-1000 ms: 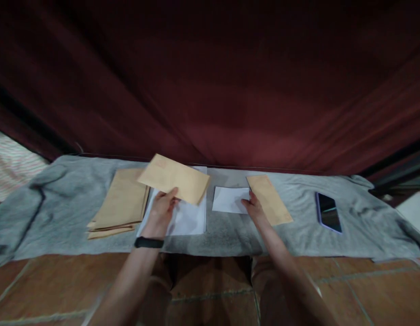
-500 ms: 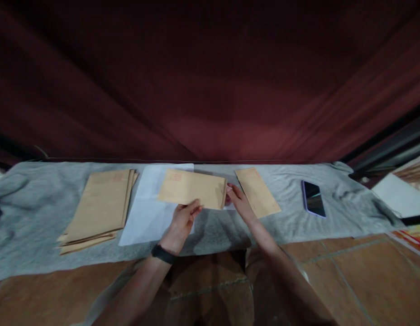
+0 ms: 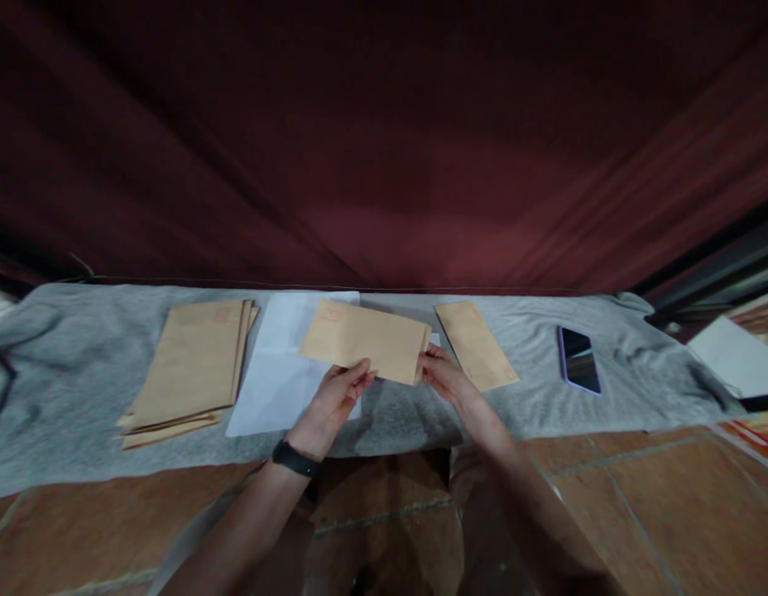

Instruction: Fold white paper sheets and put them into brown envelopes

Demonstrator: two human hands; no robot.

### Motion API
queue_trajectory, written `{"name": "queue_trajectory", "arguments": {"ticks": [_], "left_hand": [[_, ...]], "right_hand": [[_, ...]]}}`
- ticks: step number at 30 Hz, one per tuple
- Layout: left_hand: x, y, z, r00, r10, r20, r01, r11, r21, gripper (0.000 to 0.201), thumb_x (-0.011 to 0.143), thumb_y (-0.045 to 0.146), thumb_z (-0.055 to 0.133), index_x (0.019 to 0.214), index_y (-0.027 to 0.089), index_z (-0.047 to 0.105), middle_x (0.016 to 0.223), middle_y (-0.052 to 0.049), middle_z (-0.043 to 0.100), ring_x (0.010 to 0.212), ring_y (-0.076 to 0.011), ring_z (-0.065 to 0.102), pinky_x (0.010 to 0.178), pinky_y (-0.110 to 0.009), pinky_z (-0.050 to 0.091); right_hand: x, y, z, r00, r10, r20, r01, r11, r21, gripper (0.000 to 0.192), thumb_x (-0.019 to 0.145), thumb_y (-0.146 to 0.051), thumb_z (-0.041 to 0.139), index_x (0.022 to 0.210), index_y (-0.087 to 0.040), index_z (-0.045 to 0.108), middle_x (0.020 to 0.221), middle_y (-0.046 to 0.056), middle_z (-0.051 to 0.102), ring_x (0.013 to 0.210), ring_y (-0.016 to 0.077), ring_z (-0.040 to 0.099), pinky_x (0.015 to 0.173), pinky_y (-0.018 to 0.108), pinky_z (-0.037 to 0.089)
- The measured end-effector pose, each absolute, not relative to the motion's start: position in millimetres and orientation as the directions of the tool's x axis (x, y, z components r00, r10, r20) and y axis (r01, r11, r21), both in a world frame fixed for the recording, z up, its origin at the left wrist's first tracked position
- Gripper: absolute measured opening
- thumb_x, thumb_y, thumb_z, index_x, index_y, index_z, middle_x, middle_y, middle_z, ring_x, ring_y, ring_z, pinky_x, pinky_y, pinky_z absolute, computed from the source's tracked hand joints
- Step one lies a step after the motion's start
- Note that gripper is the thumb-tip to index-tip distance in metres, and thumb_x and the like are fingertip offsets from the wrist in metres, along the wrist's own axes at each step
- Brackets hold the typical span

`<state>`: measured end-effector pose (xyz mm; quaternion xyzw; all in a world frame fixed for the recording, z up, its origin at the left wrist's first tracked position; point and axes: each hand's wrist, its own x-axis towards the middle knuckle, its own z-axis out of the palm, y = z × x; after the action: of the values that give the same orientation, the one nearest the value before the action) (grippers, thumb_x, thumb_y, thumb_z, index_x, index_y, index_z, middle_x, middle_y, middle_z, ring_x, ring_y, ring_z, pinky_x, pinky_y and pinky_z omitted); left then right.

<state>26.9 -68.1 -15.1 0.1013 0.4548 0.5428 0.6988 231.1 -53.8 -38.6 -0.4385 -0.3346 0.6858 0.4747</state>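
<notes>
Brown envelope (image 3: 364, 340), flat and plain with a faint red stamp mark, held above the grey cloth (image 3: 61, 364), just right of the white paper sheet (image 3: 278, 368). Pinched at the near edge by the left hand (image 3: 334, 397) and at the right end by the right hand (image 3: 444, 377). Compared with half a second ago, shifted slightly right, right fingers now gripping the end.

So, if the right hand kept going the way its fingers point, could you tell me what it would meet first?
The right hand points left, already touching the brown envelope at its end; the envelope comes first.
</notes>
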Motion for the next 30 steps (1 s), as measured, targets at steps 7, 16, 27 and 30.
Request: {"name": "queue_trajectory", "arguments": {"ticks": [7,16,27,30], "left_hand": [[21,-85,-10,0.308,0.873,-0.378,-0.054,0.413,0.909,0.033,0.080,0.046,0.075,0.078,0.015,0.066,0.073,-0.007,0.073,0.066,-0.0179,0.069,0.063,-0.029,0.056],[11,-78,10,0.474,0.820,0.320,0.772,-0.562,0.296,0.107,0.073,0.058,0.079,0.158,0.025,0.024,0.168,-0.018,0.010,0.155,-0.0396,0.008,0.122,-0.065,0.004],[7,-73,-15,0.538,0.841,0.050,0.783,-0.521,0.341,0.131,0.061,0.064,0.082,0.161,0.033,0.002,0.169,-0.016,0.011,0.153,-0.0391,0.017,0.121,-0.064,0.009],[8,-73,-14,0.537,0.840,0.076,0.783,-0.530,0.326,0.129,0.062,0.061,0.083,0.161,0.033,0.005,0.167,-0.016,0.017,0.151,-0.0403,0.020,0.121,-0.065,0.007]], "right_hand": [[232,-46,-37,-0.003,0.989,-0.148,-0.259,-0.144,-0.955,0.027,0.065,-0.041,0.079,0.083,-0.023,0.070,0.080,-0.001,0.076,0.082,0.0222,0.071,0.069,0.030,0.054],[236,-55,-35,-0.264,0.949,-0.174,-0.202,-0.231,-0.952,0.029,0.068,-0.040,0.080,0.090,-0.022,0.072,0.081,0.001,0.075,0.085,0.0223,0.070,0.073,0.031,0.053],[234,-56,-38,-0.353,0.918,-0.180,-0.199,-0.261,-0.945,0.034,0.074,-0.040,0.079,0.101,-0.021,0.073,0.088,0.002,0.076,0.085,0.0209,0.069,0.073,0.028,0.051],[235,-56,-37,-0.351,0.915,-0.200,-0.189,-0.278,-0.942,0.035,0.072,-0.039,0.080,0.101,-0.021,0.073,0.087,0.002,0.076,0.084,0.0203,0.070,0.073,0.028,0.051]]}}
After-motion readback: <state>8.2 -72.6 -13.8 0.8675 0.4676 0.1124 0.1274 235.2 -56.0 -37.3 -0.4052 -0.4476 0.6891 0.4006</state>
